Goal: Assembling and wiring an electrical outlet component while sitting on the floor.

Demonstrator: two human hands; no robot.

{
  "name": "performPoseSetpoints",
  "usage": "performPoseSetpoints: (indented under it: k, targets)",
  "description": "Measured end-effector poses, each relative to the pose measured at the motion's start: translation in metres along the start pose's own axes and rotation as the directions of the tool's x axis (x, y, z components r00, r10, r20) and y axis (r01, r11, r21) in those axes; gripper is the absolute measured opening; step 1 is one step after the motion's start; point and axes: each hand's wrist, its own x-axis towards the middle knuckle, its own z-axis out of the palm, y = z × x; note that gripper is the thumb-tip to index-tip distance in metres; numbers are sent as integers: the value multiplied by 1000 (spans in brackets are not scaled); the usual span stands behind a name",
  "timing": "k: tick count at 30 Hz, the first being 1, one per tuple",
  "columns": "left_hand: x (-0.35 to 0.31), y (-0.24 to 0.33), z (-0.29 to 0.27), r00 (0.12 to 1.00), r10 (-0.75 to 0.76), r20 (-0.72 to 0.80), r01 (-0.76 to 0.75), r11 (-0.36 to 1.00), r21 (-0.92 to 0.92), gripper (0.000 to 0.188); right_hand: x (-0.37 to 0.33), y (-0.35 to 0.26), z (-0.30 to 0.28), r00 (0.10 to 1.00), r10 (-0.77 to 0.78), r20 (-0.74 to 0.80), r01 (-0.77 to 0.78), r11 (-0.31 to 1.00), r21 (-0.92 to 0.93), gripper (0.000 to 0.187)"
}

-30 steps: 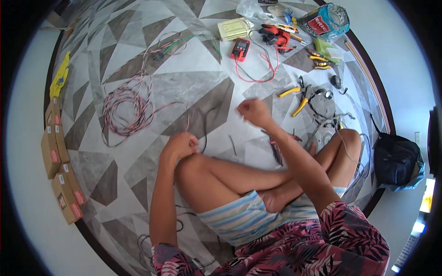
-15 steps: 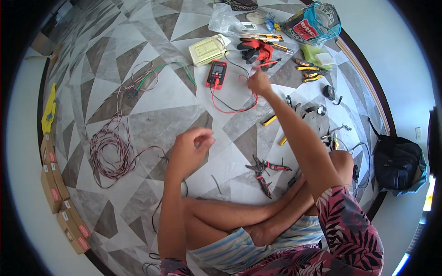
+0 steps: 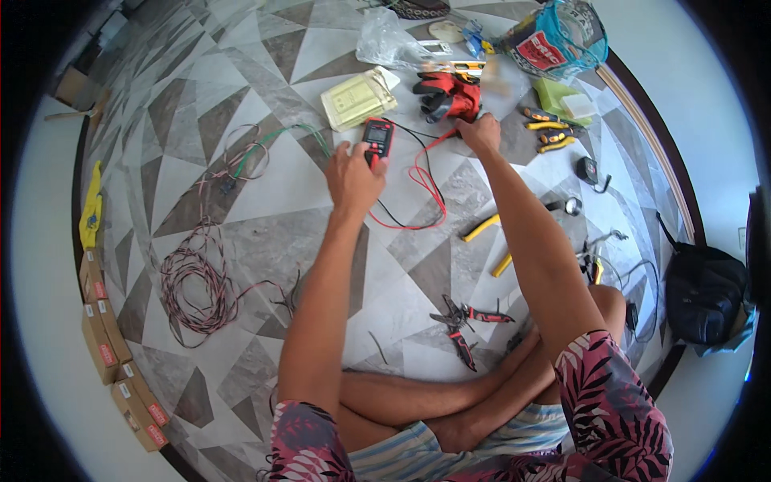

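My left hand (image 3: pixel 356 181) is half open, fingers and thumb over the near end of the red-and-black multimeter (image 3: pixel 377 133); whether I'm gripping it, I can't tell. Across to the meter's right, my right hand (image 3: pixel 481 133) is pinched nearly closed on the red test lead (image 3: pixel 414 229), red-and-black gloves (image 3: pixel 451 96) just beyond those fingers.

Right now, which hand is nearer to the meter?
Left: the left hand is at the lower end of the meter; the right hand is off to its right, near the red-and-black gloves.
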Motion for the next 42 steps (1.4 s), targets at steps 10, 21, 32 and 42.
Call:
performPoseSetpoints:
  k: [10, 21, 32, 42]
  targets:
    - [-23, -2, 0, 961, -240, 140, 244, 970, -12, 77, 16, 22, 1, 757, 417, 502, -647, 584, 490, 41]
    - [-126, 25, -74, 947, -211, 243, 220, 976, -10, 68, -47, 1, -14, 907, 125, 401, -91, 990, -104, 48]
    - [-187, 37, -144, 920, -363, 146, 358, 631, -688, 14, -64, 41, -17, 858, -397, 325, 467, 867, -172, 29]
    - [-187, 40, -154, 986, -161, -36, 104, 773, -626, 11, -84, 54, -32, 464, -802, 376, 767, 576, 283, 26]
